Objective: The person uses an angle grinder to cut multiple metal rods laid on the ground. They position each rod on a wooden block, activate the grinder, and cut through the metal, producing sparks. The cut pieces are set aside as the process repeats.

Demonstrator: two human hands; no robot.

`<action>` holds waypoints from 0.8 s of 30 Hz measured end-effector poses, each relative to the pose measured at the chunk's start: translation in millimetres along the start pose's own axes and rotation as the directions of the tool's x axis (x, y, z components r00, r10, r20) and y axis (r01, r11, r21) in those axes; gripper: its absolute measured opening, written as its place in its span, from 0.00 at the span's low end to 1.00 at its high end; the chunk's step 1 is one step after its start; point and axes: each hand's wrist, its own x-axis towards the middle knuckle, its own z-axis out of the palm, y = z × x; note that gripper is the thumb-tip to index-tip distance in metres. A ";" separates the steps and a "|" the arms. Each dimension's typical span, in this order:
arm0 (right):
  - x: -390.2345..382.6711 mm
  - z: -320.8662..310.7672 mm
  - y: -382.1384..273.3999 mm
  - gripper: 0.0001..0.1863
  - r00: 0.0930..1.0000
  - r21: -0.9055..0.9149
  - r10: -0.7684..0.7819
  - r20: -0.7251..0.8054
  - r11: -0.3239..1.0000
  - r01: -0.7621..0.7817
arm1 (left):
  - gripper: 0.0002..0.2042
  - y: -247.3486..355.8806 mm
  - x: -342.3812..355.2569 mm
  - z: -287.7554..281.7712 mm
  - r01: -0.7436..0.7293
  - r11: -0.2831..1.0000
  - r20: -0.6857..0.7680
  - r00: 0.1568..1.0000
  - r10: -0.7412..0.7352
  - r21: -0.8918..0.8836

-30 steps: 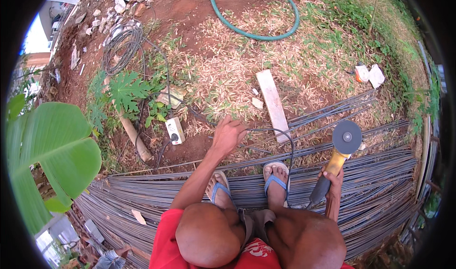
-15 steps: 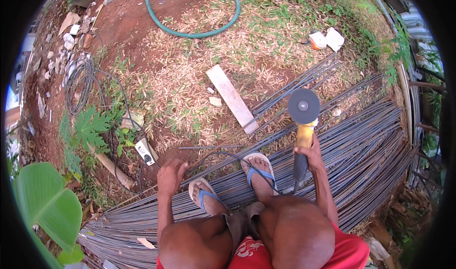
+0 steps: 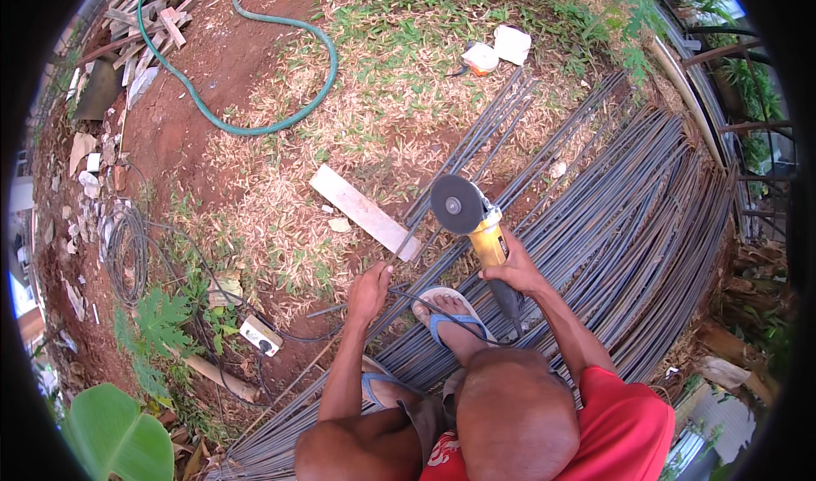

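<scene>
Now right hand [image 3: 510,267] clamped on grinder [image 3: 476,217] w/ disc off the steel, left hand [image 3: 370,292] gripping one rod [image 3: 425,217] from near pile; cut not yet begun.

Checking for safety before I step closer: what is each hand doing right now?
Left hand: closed on a steel rod of the rebar pile.
Right hand: closed around the yellow angle grinder, disc raised.

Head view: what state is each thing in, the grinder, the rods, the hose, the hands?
Grinder: held up, disc clear of the rods.
Right hand: gripping the grinder.
Left hand: grasping a rod.
Rods: piled flat.
Hose: lying curved on dirt.
Plank: flat on grass.
</scene>
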 end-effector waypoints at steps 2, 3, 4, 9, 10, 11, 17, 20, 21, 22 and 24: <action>4.3 -1.0 5.3 0.51 1.000 -0.086 -0.025 0.006 0.996 0.026 | 0.16 -3.7 3.4 -0.1 -0.011 1.000 0.007 1.000 0.011 -0.011; 8.3 -2.1 7.0 0.51 0.999 -0.139 -0.029 0.017 0.990 0.032 | 0.17 -4.1 3.7 -0.1 -0.012 1.000 0.009 1.000 0.013 -0.020; 11.4 -2.9 8.5 0.50 0.999 -0.191 -0.034 0.029 0.981 0.039 | 0.17 -4.6 2.5 0.2 -0.001 1.000 0.016 1.000 0.002 -0.029; 25.5 1.6 -7.8 0.45 0.997 -0.437 0.012 0.081 0.899 0.024 | 0.18 -5.2 3.2 -1.6 0.019 0.999 -0.011 1.000 -0.020 -0.029; 26.5 4.3 -6.5 0.45 0.997 -0.442 0.019 0.078 0.897 0.018 | 0.18 -4.9 3.1 -1.5 0.024 0.999 -0.002 1.000 -0.024 -0.026; 29.0 8.0 -10.2 0.45 0.997 -0.446 0.021 0.077 0.895 0.016 | 0.18 -5.9 4.6 -1.8 0.028 0.999 0.002 1.000 -0.028 -0.022; 27.9 13.1 -12.8 0.49 0.989 -0.484 0.111 0.098 0.874 -0.050 | 0.20 -7.7 5.3 2.7 0.032 0.999 0.013 0.999 -0.032 -0.028; 29.4 10.1 -13.6 0.48 0.982 -0.496 0.150 0.114 0.865 -0.074 | 0.20 -7.3 6.5 6.9 0.015 0.999 -0.001 1.000 -0.015 -0.033; 29.6 9.0 -13.1 0.48 0.982 -0.500 0.150 0.117 0.863 -0.073 | 0.20 -6.9 6.7 7.8 0.013 0.999 -0.001 1.000 -0.013 -0.035; 29.5 8.2 -11.5 0.46 0.986 -0.494 0.122 0.113 0.868 -0.051 | 0.20 -6.7 6.9 8.6 0.006 1.000 -0.004 1.000 -0.006 -0.027; 29.3 9.4 -11.0 0.43 0.992 -0.489 0.065 0.110 0.872 -0.003 | 0.20 -9.7 5.9 10.3 -0.003 1.000 -0.015 1.000 0.003 -0.020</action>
